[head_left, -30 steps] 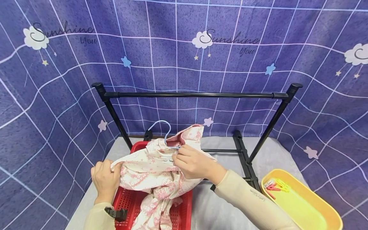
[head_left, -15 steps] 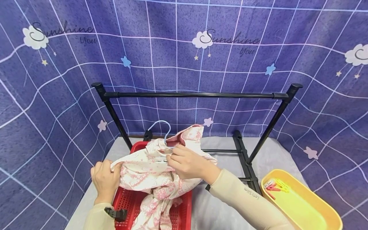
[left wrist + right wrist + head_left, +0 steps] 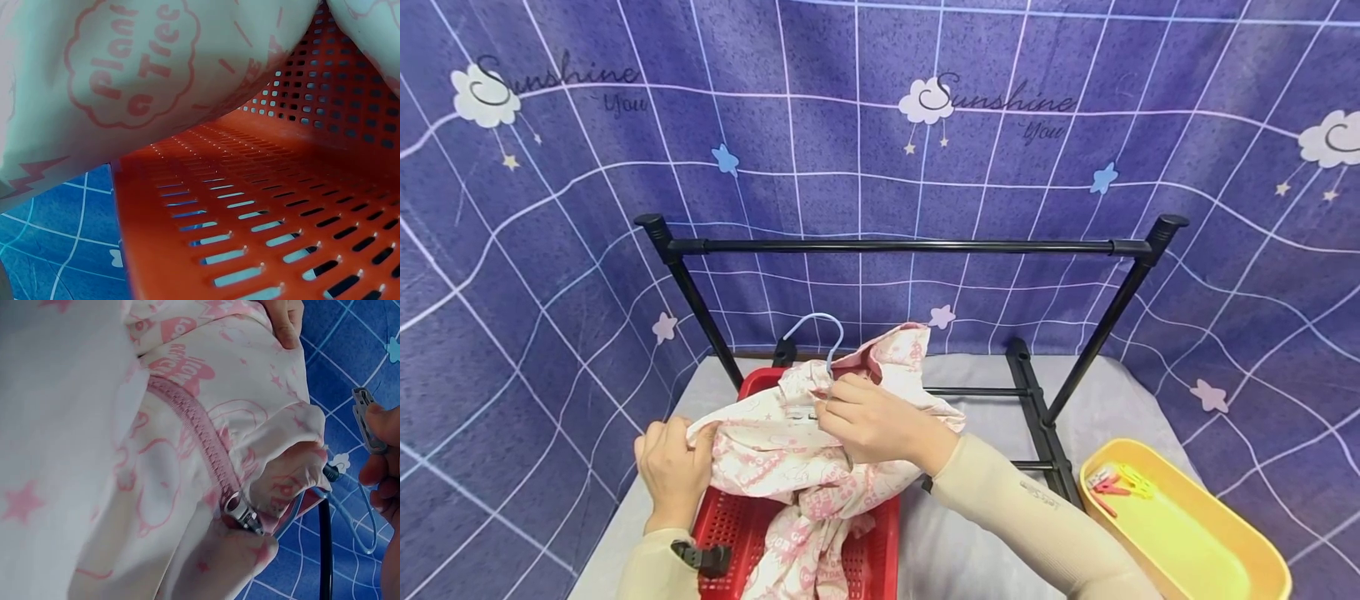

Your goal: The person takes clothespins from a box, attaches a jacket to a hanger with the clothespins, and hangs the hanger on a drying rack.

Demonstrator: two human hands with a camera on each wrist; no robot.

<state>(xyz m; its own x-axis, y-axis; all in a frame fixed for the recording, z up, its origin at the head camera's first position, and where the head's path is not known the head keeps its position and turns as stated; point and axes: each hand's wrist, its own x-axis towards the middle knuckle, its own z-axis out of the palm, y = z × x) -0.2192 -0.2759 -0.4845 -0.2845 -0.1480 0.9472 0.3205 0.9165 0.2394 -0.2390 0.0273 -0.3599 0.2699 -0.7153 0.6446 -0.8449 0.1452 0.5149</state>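
Note:
A white jacket (image 3: 760, 454) with pink print and a pink zipper (image 3: 200, 428) is bunched over the red basket (image 3: 891, 542). The hook of a light blue hanger (image 3: 815, 317) sticks up from its collar. My left hand (image 3: 673, 467) grips the jacket's left edge. My right hand (image 3: 872, 417) is near the collar, pinching a grey clothes peg (image 3: 369, 422) between thumb and fingers. A metal zipper slider (image 3: 242, 514) shows in the right wrist view. Only jacket and basket appear in the left wrist view, where fingers are not clearly seen.
A black clothes rack (image 3: 895, 247) stands behind, its crossbar above the jacket. At right is a yellow tub (image 3: 1210, 533) with red and yellow pegs (image 3: 1120, 482) in its far end. A purple patterned curtain (image 3: 1000, 125) surrounds the grey surface.
My right hand has moved a little left along the collar with the clothes peg. My left hand, the jacket and the hanger have stayed nearly in place.

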